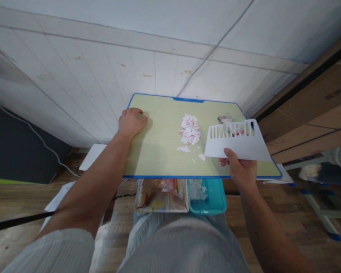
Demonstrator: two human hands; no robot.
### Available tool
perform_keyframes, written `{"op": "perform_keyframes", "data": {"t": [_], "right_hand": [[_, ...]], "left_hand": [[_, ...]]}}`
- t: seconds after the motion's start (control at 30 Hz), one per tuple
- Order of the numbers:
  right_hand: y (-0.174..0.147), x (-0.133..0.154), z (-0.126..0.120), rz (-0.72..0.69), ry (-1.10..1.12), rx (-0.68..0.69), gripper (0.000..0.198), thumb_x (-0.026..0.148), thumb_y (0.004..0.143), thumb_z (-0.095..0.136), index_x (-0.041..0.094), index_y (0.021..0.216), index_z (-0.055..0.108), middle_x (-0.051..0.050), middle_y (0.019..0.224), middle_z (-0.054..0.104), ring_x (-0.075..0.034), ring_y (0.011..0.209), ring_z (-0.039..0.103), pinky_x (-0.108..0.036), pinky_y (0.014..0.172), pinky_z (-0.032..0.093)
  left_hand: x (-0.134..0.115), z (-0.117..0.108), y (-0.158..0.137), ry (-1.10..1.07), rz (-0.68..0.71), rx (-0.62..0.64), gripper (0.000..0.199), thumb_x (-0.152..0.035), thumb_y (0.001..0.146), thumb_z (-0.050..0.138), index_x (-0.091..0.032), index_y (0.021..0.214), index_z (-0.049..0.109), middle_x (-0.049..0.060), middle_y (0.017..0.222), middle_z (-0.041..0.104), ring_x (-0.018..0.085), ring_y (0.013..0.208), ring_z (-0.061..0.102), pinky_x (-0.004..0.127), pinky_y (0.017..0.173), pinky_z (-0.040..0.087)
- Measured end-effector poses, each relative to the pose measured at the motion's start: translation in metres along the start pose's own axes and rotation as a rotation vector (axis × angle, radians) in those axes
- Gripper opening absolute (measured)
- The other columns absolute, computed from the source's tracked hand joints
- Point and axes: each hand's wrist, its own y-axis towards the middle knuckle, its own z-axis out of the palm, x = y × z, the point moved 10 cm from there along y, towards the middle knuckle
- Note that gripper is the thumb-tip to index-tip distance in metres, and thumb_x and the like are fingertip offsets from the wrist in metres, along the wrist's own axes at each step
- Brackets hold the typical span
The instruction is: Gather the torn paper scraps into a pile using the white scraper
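Paper scraps (191,129) lie heaped on the blue-rimmed table (159,151) between the left hand (132,122), empty, fingers loosely curled at its edge, and the right hand (243,173), pinching a slotted white sheet (240,148) probably best kept level, clear of the scraps.

White panelled wall (102,68), grey cable (216,46) down it; wood-look floor (5,212); brown cardboard (315,113) right

1 grey cable (216,46) crosses the wall (93,68), left of probable cardboard (318,108).
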Motion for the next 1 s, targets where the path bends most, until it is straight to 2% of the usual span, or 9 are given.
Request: {"op": "perform_keyframes", "data": {"t": [0.17, 0.23, 0.37, 0.57, 0.7, 0.83, 1.0], "right_hand": [[-0.003, 0.015, -0.005, -0.036, 0.053, 0.019, 0.027, 0.044, 0.091, 0.094, 0.024, 0.091, 0.076, 0.001, 0.064, 0.073, -0.018, 0.048, 0.064, -0.032, 0.047, 0.056], [-0.004, 0.016, -0.005, -0.041, 0.07, 0.017, 0.029, 0.046, 0.091, 0.095, 0.024, 0.091, 0.076, 0.001, 0.064, 0.073, -0.018, 0.047, 0.063, -0.032, 0.046, 0.055], [-0.005, 0.012, 0.001, -0.037, 0.024, 0.079, 0.038, 0.053, 0.091, 0.095, 0.025, 0.078, 0.074, -0.003, 0.061, 0.073, -0.02, 0.049, 0.065, -0.034, 0.048, 0.06], [-0.008, 0.019, 0.001, -0.075, -0.013, 0.174, 0.04, 0.05, 0.096, 0.092, 0.027, 0.071, 0.071, -0.003, 0.059, 0.071, -0.022, 0.053, 0.067, -0.036, 0.053, 0.062], [-0.011, 0.016, -0.002, -0.05, -0.021, 0.217, 0.043, 0.053, 0.096, 0.094, 0.028, 0.071, 0.069, -0.003, 0.057, 0.069, -0.023, 0.052, 0.066, -0.038, 0.053, 0.06], [-0.015, 0.013, -0.002, -0.005, 0.027, 0.226, 0.038, 0.051, 0.094, 0.094, 0.03, 0.078, 0.068, 0.0, 0.058, 0.066, -0.022, 0.05, 0.062, -0.038, 0.05, 0.056], [-0.018, 0.012, -0.002, 0.03, 0.043, 0.236, 0.036, 0.051, 0.091, 0.094, 0.031, 0.079, 0.067, 0.0, 0.057, 0.065, -0.023, 0.049, 0.061, -0.039, 0.05, 0.055]], "left_hand": [[0.001, 0.0, 0.0, -0.017, -0.001, -0.005, 0.048, -0.04, 0.107, 0.066, -0.018, 0.145, 0.087, 0.02, 0.167, 0.08, 0.045, 0.164, 0.065, 0.061, 0.143, 0.051], [0.002, 0.0, 0.0, -0.019, -0.002, -0.003, 0.048, -0.04, 0.107, 0.066, -0.018, 0.144, 0.088, 0.02, 0.166, 0.081, 0.045, 0.163, 0.066, 0.062, 0.143, 0.051], [0.001, 0.0, 0.0, -0.013, 0.008, 0.002, 0.049, -0.04, 0.107, 0.065, -0.018, 0.144, 0.088, 0.02, 0.166, 0.081, 0.045, 0.162, 0.067, 0.062, 0.143, 0.051], [0.0, -0.001, -0.001, -0.024, -0.009, 0.01, 0.049, -0.041, 0.107, 0.066, -0.019, 0.146, 0.087, 0.018, 0.169, 0.08, 0.044, 0.165, 0.065, 0.062, 0.146, 0.048], [-0.001, -0.003, -0.003, -0.008, -0.026, 0.048, 0.048, -0.04, 0.11, 0.067, -0.019, 0.149, 0.085, 0.018, 0.172, 0.078, 0.044, 0.167, 0.063, 0.06, 0.146, 0.049], [-0.003, -0.005, -0.004, -0.006, -0.016, 0.063, 0.047, -0.038, 0.112, 0.068, -0.016, 0.15, 0.084, 0.02, 0.174, 0.077, 0.044, 0.168, 0.062, 0.059, 0.145, 0.049], [0.001, -0.003, -0.001, -0.042, -0.019, 0.005, 0.04, -0.039, 0.107, 0.069, -0.024, 0.141, 0.086, 0.016, 0.165, 0.082, 0.045, 0.162, 0.065, 0.063, 0.144, 0.05]]}}
